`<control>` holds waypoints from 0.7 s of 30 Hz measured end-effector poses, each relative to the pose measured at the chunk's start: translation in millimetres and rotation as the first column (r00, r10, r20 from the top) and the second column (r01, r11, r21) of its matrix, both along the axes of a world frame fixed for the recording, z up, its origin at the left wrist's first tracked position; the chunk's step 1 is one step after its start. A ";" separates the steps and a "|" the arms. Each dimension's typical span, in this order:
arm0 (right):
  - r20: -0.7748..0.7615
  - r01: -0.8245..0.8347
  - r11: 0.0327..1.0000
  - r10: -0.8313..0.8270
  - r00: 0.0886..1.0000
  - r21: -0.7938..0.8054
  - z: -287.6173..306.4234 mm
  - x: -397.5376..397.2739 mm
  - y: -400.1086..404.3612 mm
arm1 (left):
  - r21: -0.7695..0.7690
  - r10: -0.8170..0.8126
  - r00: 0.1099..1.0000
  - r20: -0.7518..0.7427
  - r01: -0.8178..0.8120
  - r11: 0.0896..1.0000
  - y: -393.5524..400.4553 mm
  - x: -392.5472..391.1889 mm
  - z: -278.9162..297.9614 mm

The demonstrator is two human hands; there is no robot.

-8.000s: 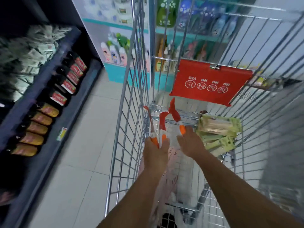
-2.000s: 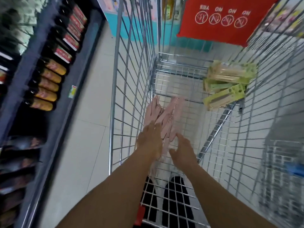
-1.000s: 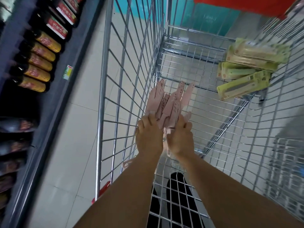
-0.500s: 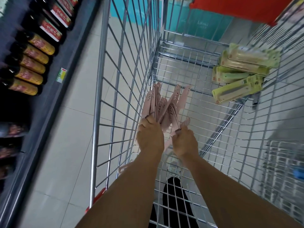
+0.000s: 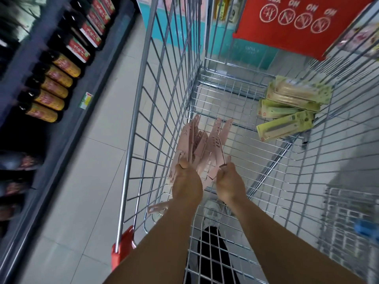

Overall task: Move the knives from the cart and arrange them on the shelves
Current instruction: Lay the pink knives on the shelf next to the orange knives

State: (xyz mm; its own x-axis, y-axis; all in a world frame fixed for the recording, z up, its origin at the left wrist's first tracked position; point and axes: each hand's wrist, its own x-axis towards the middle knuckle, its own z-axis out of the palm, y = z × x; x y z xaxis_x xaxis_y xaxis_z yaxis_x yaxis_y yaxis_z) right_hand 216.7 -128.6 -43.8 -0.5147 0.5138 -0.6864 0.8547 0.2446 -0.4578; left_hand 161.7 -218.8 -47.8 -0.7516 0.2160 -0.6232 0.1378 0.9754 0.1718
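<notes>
both hands now grasp the pink knives [image 5: 202,144]: left hand [image 5: 187,181] clenched around one side of the fan, right hand [image 5: 229,181] pinching the other. bundle was loose a moment ago, now gathered and raised inside the cart [image 5: 131,124]. green knife packs [image 5: 287,111] remain in far corner. judgement: ready to lift out.

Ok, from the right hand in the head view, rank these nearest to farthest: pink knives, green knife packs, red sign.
1. Pink knives: held by the right hand, fanned just ahead of it.
2. Green knife packs: on the cart floor, ahead and right.
3. Red sign: on the cart's far end, top of view.
</notes>
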 end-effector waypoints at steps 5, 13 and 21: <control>-0.044 0.061 0.998 -0.062 0.997 -0.026 25.6 1.5 3.8 | -0.443 -0.529 0.823 0.206 0.561 0.699 -18.1 4.3 22.3; -0.050 0.074 0.990 -0.080 0.995 -0.118 79.0 -4.4 4.0 | -0.391 -0.620 0.778 0.106 0.606 0.693 -9.7 10.8 80.7; -0.069 0.187 0.950 -0.210 0.975 -0.251 89.5 -1.3 -3.7 | -0.257 -0.314 0.949 0.033 0.312 0.915 -1.4 13.0 112.6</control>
State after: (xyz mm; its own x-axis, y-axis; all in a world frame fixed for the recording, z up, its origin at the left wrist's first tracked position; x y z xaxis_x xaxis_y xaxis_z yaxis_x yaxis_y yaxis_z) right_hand 215.4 -132.4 45.7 -0.4873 0.4372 -0.7559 0.8250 -0.0531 -0.5626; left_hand 174.8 -220.3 64.9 -0.6775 0.2753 -0.6821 0.4435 0.8927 -0.0802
